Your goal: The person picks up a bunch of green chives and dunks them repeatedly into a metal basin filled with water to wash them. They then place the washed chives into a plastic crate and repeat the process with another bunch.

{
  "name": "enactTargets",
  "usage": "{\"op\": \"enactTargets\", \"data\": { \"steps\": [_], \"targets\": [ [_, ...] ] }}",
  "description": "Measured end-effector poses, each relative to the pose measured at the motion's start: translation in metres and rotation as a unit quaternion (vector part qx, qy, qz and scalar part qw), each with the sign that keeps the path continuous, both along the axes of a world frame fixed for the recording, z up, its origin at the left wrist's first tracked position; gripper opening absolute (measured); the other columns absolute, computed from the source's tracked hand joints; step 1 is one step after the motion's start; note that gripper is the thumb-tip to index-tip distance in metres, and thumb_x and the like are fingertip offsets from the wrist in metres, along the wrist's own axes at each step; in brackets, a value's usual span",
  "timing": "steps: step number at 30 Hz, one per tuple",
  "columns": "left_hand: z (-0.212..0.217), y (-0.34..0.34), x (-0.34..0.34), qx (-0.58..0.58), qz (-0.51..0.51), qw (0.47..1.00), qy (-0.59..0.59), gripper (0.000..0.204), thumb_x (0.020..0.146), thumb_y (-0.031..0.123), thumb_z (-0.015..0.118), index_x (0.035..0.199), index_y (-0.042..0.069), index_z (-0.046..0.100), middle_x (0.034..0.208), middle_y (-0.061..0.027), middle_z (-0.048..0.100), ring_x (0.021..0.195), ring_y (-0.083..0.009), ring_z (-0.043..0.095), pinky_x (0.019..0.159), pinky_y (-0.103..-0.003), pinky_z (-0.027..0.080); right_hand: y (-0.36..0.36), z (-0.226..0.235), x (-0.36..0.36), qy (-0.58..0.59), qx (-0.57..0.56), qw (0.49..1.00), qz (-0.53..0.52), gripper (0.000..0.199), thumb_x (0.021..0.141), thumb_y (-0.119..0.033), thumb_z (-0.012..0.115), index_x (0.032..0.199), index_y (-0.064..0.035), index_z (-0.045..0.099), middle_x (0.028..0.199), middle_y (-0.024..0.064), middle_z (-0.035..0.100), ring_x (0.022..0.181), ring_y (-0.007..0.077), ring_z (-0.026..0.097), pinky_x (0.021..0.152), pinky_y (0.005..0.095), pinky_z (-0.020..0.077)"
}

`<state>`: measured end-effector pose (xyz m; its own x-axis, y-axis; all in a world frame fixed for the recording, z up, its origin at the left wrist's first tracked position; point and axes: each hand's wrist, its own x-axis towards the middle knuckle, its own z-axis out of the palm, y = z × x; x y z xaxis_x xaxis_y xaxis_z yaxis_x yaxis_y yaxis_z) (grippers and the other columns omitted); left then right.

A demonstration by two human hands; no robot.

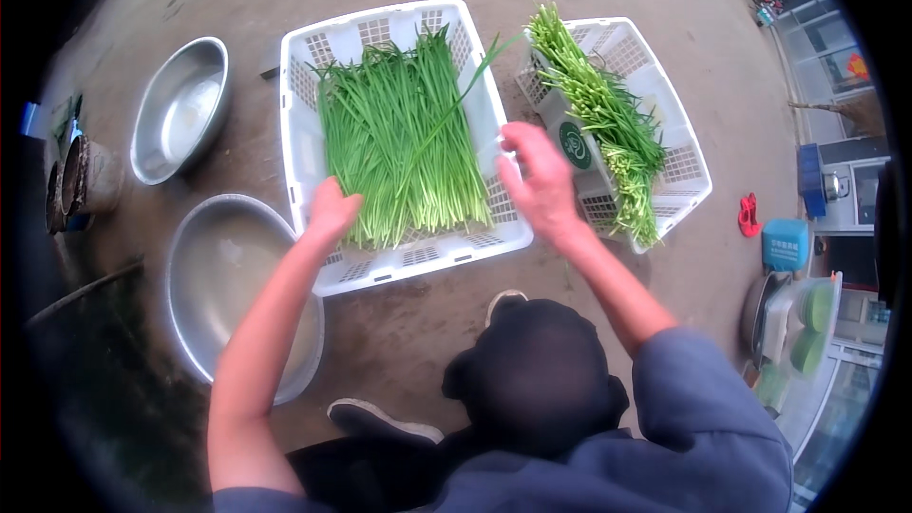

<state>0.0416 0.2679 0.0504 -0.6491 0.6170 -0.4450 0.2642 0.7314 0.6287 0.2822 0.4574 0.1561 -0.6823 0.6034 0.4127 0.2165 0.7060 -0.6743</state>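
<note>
Garlic chives (404, 123) lie in a thick layer in the white plastic basket (423, 275) before me, pale cut ends toward me. My left hand (334, 209) is at the basket's near left side, against the edge of the chives; its fingers point down and are mostly hidden. By the right rim hovers my right hand (540, 180), slightly blurred, thumb and fingers apart with nothing between them. One long chive leaf sticks out over that rim. A second white basket (686, 147) stands to the right, with a heap of chives (608, 123) along its left side.
Two metal basins, a far one (180, 109) and a nearer one (233, 275), stand at left beside a dirty bucket (90, 176). Red shoes (749, 216), a blue stool (786, 245) and a rack with green bowls (812, 323) are at right. My shoe (385, 421) is below.
</note>
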Motion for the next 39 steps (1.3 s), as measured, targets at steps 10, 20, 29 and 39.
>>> {"op": "enactTargets", "data": {
  "steps": [10,20,29,39],
  "targets": [
    [-0.019,0.033,-0.001,0.013,0.127,0.984,-0.125,0.053,0.072,0.029,0.071,0.099,-0.015,0.057,0.098,-0.0264,0.064,0.093,-0.0328,0.065,0.077,-0.041,0.050,-0.041,-0.103,-0.040,-0.204,-0.340,0.911,-0.116,0.058,0.074,-0.022,0.068,0.119,0.0103,0.050,0.113,0.0266,0.059,0.107,0.0338,0.058,0.092,0.0394,0.0459],
    [-0.030,0.036,0.019,-0.196,-0.099,0.971,0.099,0.092,0.069,0.064,0.069,0.122,-0.010,0.049,0.124,-0.0277,0.050,0.112,-0.0391,0.053,0.096,-0.042,0.045,-0.036,-0.117,-0.043,-0.217,-0.481,0.836,-0.150,0.050,0.074,-0.018,0.067,0.114,0.0092,0.053,0.105,0.0222,0.062,0.098,0.0278,0.062,0.084,0.0366,0.0482],
    [-0.028,0.040,0.044,-0.205,-0.119,0.954,0.183,0.101,0.059,0.061,0.078,0.124,-0.007,0.043,0.124,-0.0215,0.046,0.118,-0.0332,0.045,0.099,-0.043,0.036,-0.039,-0.114,-0.049,-0.173,-0.404,0.893,-0.096,0.035,0.076,-0.014,0.064,0.106,0.0058,0.060,0.086,0.0140,0.067,0.075,0.0212,0.067,0.068,0.0321,0.0527],
    [-0.057,0.035,0.037,-0.128,-0.064,0.965,0.219,0.080,0.060,0.025,0.080,0.120,-0.005,0.036,0.116,-0.0192,0.047,0.115,-0.0349,0.046,0.096,-0.043,0.044,-0.039,-0.112,-0.050,-0.147,-0.554,0.819,-0.034,0.020,0.085,-0.009,0.057,0.101,0.0041,0.060,0.082,0.0070,0.065,0.065,0.0122,0.064,0.053,0.0224,0.0496]
  ]
}}
